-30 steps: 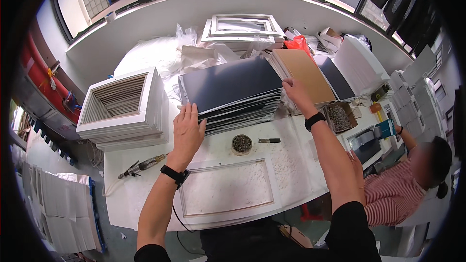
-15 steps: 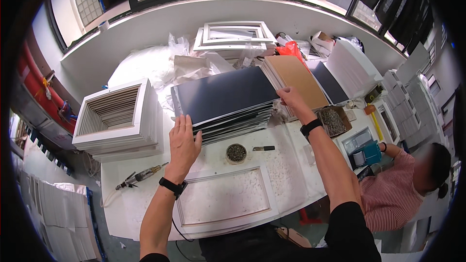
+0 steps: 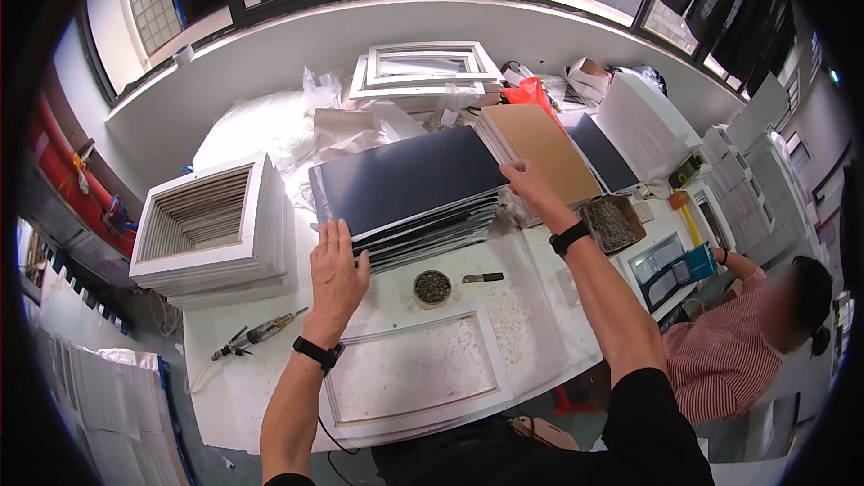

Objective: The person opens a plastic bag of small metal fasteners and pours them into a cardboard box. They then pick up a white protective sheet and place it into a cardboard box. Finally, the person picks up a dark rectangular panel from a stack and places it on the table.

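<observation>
- While the left hand (image 3: pixel 337 272) lies flat with fingers spread on the near-left corner of the stack of dark blue-grey flat panels (image 3: pixel 409 182), it seems to pin the pile square against the white bench (image 3: pixel 540 306).
- Over on the far side, the right hand (image 3: pixel 525 182) pinches the top panel's right corner, fingers curled on its edge, likely to peel one sheet free; the stack itself sits mid-bench, just beyond both hands.
- Each wrist carries one black band, two in all.
- Just this side of the stack: one small round tin of dark screws (image 3: pixel 433 287), one short dark tool (image 3: pixel 483 277) beside it, both within easy reach.
- Nearer still, one white rectangular frame (image 3: pixel 414 387) lies flat.
- One brown cardboard-topped pile (image 3: pixel 540 148) touches the stack's right; one open box of screws (image 3: pixel 612 223) sits near the right wrist.
- Far left, one stack of white louvred frames (image 3: pixel 211 229); one power screwdriver (image 3: pixel 256 335) below.
- One seated person in a striped shirt (image 3: pixel 729 351) at right.
</observation>
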Motion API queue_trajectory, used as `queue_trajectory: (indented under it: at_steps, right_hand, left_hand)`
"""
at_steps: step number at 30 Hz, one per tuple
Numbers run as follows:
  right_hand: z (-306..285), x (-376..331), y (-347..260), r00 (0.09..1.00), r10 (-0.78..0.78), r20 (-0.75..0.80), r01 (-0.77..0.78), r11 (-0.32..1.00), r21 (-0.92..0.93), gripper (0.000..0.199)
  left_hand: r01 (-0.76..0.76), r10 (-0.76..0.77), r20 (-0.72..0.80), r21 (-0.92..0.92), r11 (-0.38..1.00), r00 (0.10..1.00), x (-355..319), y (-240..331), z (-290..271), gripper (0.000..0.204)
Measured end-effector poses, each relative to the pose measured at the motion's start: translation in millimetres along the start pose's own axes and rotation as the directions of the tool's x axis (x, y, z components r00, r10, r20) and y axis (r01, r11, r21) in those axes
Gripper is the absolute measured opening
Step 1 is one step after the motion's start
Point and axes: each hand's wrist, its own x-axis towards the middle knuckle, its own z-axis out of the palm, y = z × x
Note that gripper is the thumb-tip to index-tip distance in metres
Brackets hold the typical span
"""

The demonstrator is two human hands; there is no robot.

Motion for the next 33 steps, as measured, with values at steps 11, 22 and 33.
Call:
queue_trajectory:
  at_steps: [11, 22, 33]
  right_hand:
    - [8, 27, -77, 0.932, -0.336, -0.136, 0.334, 0.942, -0.043, 0.044]
    - [-4, 22, 9, 0.966, 0.19, 0.177, -0.259, 0.709, 0.656, 0.017]
    - [6, -5, 51, 0.945, 0.305, 0.122, -0.315, 0.737, 0.598, 0.025]
  left_hand:
    - [-0.027, 0.024, 0.029, 0.098, 0.995, 0.999, -6, 29, -3, 0.063]
    - [-0.015, 0.013, 0.034, 0.054, 0.998, 0.999, -7, 21, -9, 0.06]
    - [-0.008, 0.01, 0.086, -0.023, 1.0, 0.996, -8, 12, -16, 0.058]
